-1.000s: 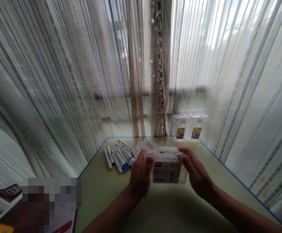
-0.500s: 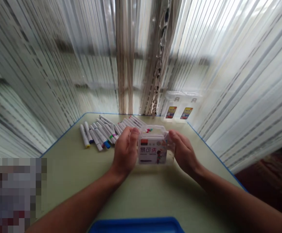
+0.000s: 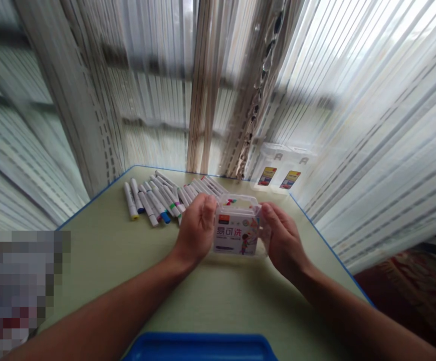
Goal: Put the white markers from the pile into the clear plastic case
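A clear plastic marker case (image 3: 236, 235) with a handle on top and a printed label stands upright between my two hands. My left hand (image 3: 197, 228) is closed on its left edge, thumb near the upper corner. On the opposite edge, my right hand (image 3: 283, 235) grips it with the thumb by the top right corner. The fingers behind the case are hidden. Beyond my left hand lies a loose pile of white markers (image 3: 154, 198) with coloured ends, among them yellow, blue and green; some are covered by the hand and case.
Two clear plastic cases (image 3: 278, 170) with yellow labels stand at the table's back right corner. A blue tray (image 3: 201, 346) sits at the near edge of the pale green table (image 3: 128, 281). String curtains (image 3: 158, 100) hang close behind and along both sides.
The view has tilted and shifted slightly, so the pile and curtains sit a little differently. Both hands keep hold of the case, which has barely moved between them.
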The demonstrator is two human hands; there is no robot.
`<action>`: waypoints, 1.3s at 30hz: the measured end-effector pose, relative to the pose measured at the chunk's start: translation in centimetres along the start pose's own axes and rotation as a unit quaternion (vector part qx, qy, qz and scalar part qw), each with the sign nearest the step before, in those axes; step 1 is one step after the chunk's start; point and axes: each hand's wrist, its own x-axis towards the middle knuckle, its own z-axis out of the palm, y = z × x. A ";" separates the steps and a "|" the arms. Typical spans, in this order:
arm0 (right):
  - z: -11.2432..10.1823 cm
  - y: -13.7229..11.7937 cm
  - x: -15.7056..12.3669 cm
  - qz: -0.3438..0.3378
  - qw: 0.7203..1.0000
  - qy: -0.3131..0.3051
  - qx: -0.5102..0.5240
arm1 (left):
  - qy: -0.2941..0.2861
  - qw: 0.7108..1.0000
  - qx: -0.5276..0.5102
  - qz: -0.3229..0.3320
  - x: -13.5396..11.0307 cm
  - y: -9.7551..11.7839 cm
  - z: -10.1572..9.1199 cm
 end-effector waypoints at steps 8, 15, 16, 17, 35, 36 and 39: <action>-0.1 -0.2 -0.1 -0.034 0.998 0.043 -0.018 | -0.009 1.000 0.019 0.003 -0.1 -0.1 0.3; -0.3 0.0 0.3 -0.036 0.998 0.052 0.001 | -0.015 1.000 -0.020 -0.018 -0.1 -0.2 0.4; -0.3 0.0 0.4 -0.034 0.998 0.048 0.010 | -0.014 0.999 -0.026 -0.018 -0.1 -0.2 0.3; -0.3 0.1 0.4 -0.031 0.998 0.043 0.018 | -0.014 0.999 -0.030 -0.017 -0.1 -0.1 0.3; -0.6 0.5 0.5 0.007 1.000 0.001 0.006 | -0.084 0.980 -0.158 -0.092 0.3 0.3 -0.1; -0.7 0.6 0.5 0.003 1.000 0.003 0.004 | -0.088 0.977 -0.169 -0.099 0.3 0.3 -0.1; -0.8 0.6 0.5 -0.007 1.000 0.010 -0.003 | -0.108 0.964 -0.208 -0.126 0.3 0.5 -0.1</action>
